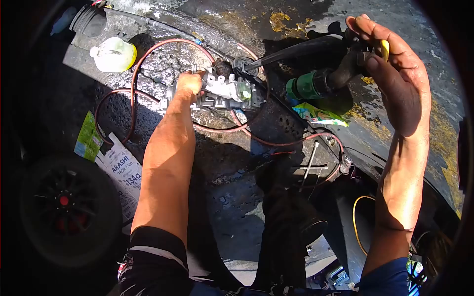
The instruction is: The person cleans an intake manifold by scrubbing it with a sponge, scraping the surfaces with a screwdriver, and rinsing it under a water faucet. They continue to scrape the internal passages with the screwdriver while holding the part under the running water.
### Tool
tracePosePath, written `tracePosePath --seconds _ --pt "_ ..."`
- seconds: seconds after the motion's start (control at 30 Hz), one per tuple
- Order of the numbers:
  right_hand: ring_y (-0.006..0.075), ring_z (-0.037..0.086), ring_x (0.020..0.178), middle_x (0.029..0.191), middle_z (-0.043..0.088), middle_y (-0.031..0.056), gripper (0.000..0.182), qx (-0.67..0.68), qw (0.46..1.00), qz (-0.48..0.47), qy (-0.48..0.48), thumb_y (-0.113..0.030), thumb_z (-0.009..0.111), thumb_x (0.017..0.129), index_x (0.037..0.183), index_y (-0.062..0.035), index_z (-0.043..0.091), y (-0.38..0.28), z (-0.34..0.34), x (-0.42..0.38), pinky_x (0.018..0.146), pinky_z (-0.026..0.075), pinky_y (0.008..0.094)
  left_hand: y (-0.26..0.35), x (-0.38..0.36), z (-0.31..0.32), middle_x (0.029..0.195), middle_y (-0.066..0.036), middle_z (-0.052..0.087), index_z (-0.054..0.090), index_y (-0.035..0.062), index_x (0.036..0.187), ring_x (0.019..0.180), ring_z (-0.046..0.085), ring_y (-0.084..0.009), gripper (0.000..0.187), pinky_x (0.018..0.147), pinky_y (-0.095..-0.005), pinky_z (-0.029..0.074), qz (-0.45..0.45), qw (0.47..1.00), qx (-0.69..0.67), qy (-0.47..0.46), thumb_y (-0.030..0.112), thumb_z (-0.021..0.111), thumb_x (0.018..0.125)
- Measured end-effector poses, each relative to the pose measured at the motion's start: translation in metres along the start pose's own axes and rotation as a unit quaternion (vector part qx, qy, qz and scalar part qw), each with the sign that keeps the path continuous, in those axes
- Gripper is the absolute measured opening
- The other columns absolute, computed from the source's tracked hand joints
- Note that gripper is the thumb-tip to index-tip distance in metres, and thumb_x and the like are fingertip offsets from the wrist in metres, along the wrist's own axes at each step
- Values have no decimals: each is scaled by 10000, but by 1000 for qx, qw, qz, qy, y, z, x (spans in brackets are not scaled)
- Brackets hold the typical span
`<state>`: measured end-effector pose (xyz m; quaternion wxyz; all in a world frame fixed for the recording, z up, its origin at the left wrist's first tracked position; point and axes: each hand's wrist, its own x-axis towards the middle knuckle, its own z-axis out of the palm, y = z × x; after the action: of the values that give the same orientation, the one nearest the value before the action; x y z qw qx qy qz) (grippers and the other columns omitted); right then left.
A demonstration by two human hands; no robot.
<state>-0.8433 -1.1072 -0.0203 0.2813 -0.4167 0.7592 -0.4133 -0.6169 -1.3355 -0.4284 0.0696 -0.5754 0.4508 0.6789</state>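
Observation:
My left hand (191,84) is closed around the left part of a silver cast-metal machine part (227,91) on the wet ground. Its fingers hide some of the part. At the upper right, my right hand (402,74) is raised, thumb and fingers closing on a small yellow handle (384,49). Beside that hand, a dark bent pipe (341,74) runs to a green hose coupling (307,86). How the handle joins the pipe is hidden by my fingers. A reddish-brown hose (132,98) loops around the metal part.
A jug with yellow liquid (114,55) stands at the upper left. A printed carton (123,170) and green packet (89,138) lie near a wheel (64,200). A cross wrench (309,166) and another green packet (321,114) lie to the right.

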Motion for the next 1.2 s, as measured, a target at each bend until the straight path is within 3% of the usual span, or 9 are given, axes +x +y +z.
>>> tracePosePath --seconds 0.13,0.4,0.57,0.67,0.77,0.87,0.97,1.1,1.2 --pt "322 525 1352 1462 530 202 568 -25 992 -75 -101 -15 578 927 1472 40 428 -11 1 9 1136 407 405 7 12 22 1001 -169 719 574 -8 1254 832 705 -270 487 657 -367 571 96 976 176 88 391 591 975" --pt "300 579 1251 1488 440 252 551 -122 928 -204 -287 -52 564 987 1475 85 347 -10 -20 20 1035 476 410 -24 64 14 992 -270 718 554 -74 1192 1022 696 -338 543 925 -354 511 223 893 362 144 417 535 962" --pt "286 559 1268 1462 467 225 534 -185 907 -208 -316 -46 583 976 1456 61 373 -13 -16 26 1050 467 409 -17 53 33 1059 -298 701 508 -94 1282 1046 686 -386 602 954 -382 508 185 936 236 182 371 605 912" --pt "277 547 1278 1446 483 209 525 -221 906 -243 -267 -42 594 969 1444 47 389 -12 -17 20 1059 461 409 6 29 29 1220 -318 642 487 -83 1339 1151 646 -381 670 993 -383 493 170 958 180 145 362 675 875" --pt "268 535 1288 1431 500 193 516 -253 914 -318 19 -38 605 963 1433 33 404 -1 -15 -16 1069 456 409 24 2 32 1297 -295 614 469 -68 1385 1196 626 -363 730 1009 -378 484 151 965 163 136 329 749 840" --pt "260 524 1298 1415 516 178 508 104 960 -101 241 -34 616 957 1422 19 420 40 57 -82 1078 450 408 38 -18 36 1292 -255 630 459 -60 1404 1172 638 -300 721 991 -351 488 147 966 143 158 252 775 836" --pt "259 665 1037 1159 665 139 260 643 688 318 112 -135 613 973 1203 -19 578 106 159 -108 899 548 415 44 -17 34 1358 -267 573 321 -56 1516 1188 610 -329 837 972 -384 503 119 992 11 43 220 754 855" --pt "268 641 1075 1177 651 161 238 690 597 368 178 -192 518 983 1125 -15 590 155 233 -22 907 546 378 36 2 28 1243 -198 661 473 -60 1396 1131 637 -265 679 967 -357 483 164 983 47 67 237 756 854" --pt "178 602 860 983 620 76 196 746 625 228 26 -193 540 1004 1110 -41 600 232 260 16 729 525 288 25 6 25 1432 -250 523 351 -42 1512 1284 549 -307 780 1067 -369 425 180 977 80 76 249 714 886"
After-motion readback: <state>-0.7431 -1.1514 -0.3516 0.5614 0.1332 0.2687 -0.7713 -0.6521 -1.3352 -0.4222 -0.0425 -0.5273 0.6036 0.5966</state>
